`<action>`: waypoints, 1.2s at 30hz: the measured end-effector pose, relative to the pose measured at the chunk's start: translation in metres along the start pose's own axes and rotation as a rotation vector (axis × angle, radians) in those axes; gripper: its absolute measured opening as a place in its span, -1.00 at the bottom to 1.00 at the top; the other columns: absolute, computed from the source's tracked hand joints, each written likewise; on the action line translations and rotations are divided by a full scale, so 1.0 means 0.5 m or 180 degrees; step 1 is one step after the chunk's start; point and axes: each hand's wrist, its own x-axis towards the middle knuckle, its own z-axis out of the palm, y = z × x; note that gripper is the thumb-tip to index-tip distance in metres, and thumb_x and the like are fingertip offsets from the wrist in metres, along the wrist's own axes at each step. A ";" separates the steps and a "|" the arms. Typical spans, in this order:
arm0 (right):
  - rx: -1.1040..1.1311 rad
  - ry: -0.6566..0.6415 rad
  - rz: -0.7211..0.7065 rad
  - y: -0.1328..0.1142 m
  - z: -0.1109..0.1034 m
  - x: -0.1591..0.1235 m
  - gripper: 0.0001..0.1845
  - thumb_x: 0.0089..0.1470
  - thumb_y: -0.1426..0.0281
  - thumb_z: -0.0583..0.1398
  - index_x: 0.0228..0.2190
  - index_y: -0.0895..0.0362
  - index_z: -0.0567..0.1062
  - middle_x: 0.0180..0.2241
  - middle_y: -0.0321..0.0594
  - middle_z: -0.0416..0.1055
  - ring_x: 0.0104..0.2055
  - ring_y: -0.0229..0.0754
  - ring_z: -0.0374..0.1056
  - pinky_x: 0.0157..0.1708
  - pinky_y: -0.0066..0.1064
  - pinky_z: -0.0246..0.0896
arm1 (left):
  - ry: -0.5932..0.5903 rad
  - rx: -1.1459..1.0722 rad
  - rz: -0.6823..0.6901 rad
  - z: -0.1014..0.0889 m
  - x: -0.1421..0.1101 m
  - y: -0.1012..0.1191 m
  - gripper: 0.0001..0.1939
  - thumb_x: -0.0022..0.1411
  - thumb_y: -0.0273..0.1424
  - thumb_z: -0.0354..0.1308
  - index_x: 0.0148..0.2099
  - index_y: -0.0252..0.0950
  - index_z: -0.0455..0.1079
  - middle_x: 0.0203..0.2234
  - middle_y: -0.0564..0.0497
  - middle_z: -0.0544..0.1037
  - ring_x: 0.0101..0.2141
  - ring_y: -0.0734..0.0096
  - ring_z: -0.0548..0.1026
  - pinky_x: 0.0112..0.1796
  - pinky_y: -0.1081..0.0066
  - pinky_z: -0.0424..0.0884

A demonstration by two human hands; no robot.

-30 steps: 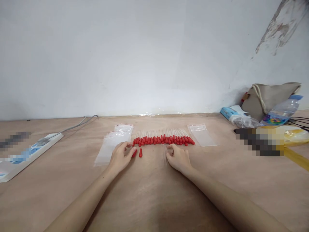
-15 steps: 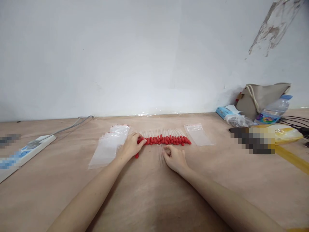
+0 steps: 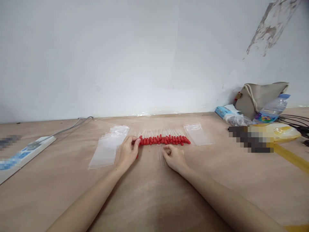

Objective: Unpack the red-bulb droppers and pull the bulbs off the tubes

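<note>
A row of thin clear droppers with red bulbs [image 3: 166, 140] lies across the wooden table [image 3: 149, 193]. My left hand [image 3: 128, 151] rests at the row's left end, fingers curled and pinching a red-bulbed dropper there; one loose red bulb shows under its palm. My right hand [image 3: 174, 157] lies in front of the row's middle, fingers curled on a small bundle of clear tubes [image 3: 160, 154]. A stack of clear zip bags [image 3: 109, 146] lies left of my left hand. A single zip bag [image 3: 197, 134] lies at the row's right end.
A white power strip [image 3: 24, 153] with a grey cable sits at the far left. At the right stand a beige bag [image 3: 259, 96], a plastic bottle [image 3: 274, 111], a blue packet [image 3: 223, 112], yellow packaging [image 3: 286, 132] and black cables. A white wall backs the table.
My left hand moved from the loose bulbs in front up to the row's left end and closed on a dropper there. My right hand stayed on the tubes.
</note>
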 end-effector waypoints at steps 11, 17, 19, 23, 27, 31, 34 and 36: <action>0.0525 0.0388 -0.1014 0.051 -0.061 -0.021 -0.62 0.02 0.28 0.05 -0.10 0.15 0.27 -0.22 -0.12 0.32 -0.30 -0.19 0.27 -0.32 -0.35 0.21 | -0.1039 -0.0897 0.0205 -0.002 -0.108 0.016 -0.85 0.21 -0.37 -0.03 -0.23 -0.28 0.32 -0.28 -0.06 0.42 -0.23 0.36 0.39 -0.21 0.32 0.37; -0.0033 -0.0142 -0.2106 0.053 -0.089 -0.049 -0.50 -0.05 0.35 0.12 -0.02 0.08 0.25 -0.14 -0.13 0.32 -0.12 -0.13 0.23 -0.06 -0.19 0.03 | -0.0996 -0.0739 0.0326 0.007 -0.111 0.025 -0.85 0.21 -0.37 -0.03 -0.24 -0.27 0.34 -0.29 -0.05 0.45 -0.24 0.35 0.42 -0.20 0.31 0.36; -0.0266 -0.0046 -0.2211 0.051 -0.077 -0.048 -0.61 0.00 0.30 0.12 -0.08 0.08 0.34 -0.25 -0.17 0.39 -0.20 -0.17 0.27 -0.05 -0.19 -0.04 | -0.0964 -0.0731 0.0441 0.008 -0.116 0.027 -0.86 0.21 -0.39 -0.03 -0.25 -0.27 0.34 -0.29 -0.05 0.45 -0.23 0.35 0.42 -0.19 0.33 0.36; -0.0697 0.0028 -0.2448 0.041 -0.050 -0.046 -0.74 0.11 0.29 0.05 -0.21 0.06 0.45 -0.46 -0.24 0.42 -0.36 -0.26 0.26 -0.15 -0.25 -0.07 | -0.0997 -0.0726 0.0670 0.004 -0.124 0.039 -0.85 0.22 -0.42 -0.04 -0.23 -0.28 0.33 -0.27 -0.06 0.44 -0.21 0.37 0.41 -0.18 0.36 0.35; -0.0805 0.0059 -0.2643 0.035 -0.043 -0.052 -0.73 0.15 0.32 0.00 -0.26 0.05 0.48 -0.50 -0.26 0.38 -0.40 -0.30 0.23 -0.19 -0.31 -0.09 | -0.1160 -0.0542 0.0805 0.002 -0.126 0.049 -0.72 0.20 -0.35 0.00 -0.04 -0.24 0.30 -0.19 -0.08 0.42 -0.18 0.34 0.40 -0.18 0.36 0.35; -0.0847 0.0109 -0.2824 0.032 -0.046 -0.057 -0.75 0.14 0.31 0.02 -0.24 0.06 0.47 -0.51 -0.28 0.36 -0.41 -0.31 0.21 -0.21 -0.32 -0.09 | -0.1297 -0.0380 0.0958 0.006 -0.126 0.045 -0.78 0.24 -0.33 -0.05 -0.19 -0.26 0.38 -0.37 -0.04 0.44 -0.34 0.41 0.41 -0.31 0.41 0.35; -0.0886 0.0110 -0.2917 0.030 -0.050 -0.060 -0.77 0.12 0.33 0.04 -0.35 0.05 0.49 -0.54 -0.29 0.33 -0.41 -0.30 0.19 -0.22 -0.32 -0.10 | -0.1373 -0.0185 0.1062 0.005 -0.127 0.043 -0.77 0.26 -0.35 -0.08 -0.31 -0.27 0.38 -0.48 -0.01 0.42 -0.39 0.41 0.37 -0.33 0.39 0.30; -0.0883 0.0100 -0.2949 0.029 -0.052 -0.063 -0.78 0.11 0.34 0.04 -0.38 0.05 0.49 -0.55 -0.30 0.32 -0.42 -0.29 0.17 -0.21 -0.31 -0.10 | -0.1391 -0.0072 0.1149 0.002 -0.128 0.044 -0.76 0.26 -0.36 -0.10 -0.35 -0.27 0.36 -0.49 0.00 0.41 -0.40 0.39 0.35 -0.32 0.37 0.27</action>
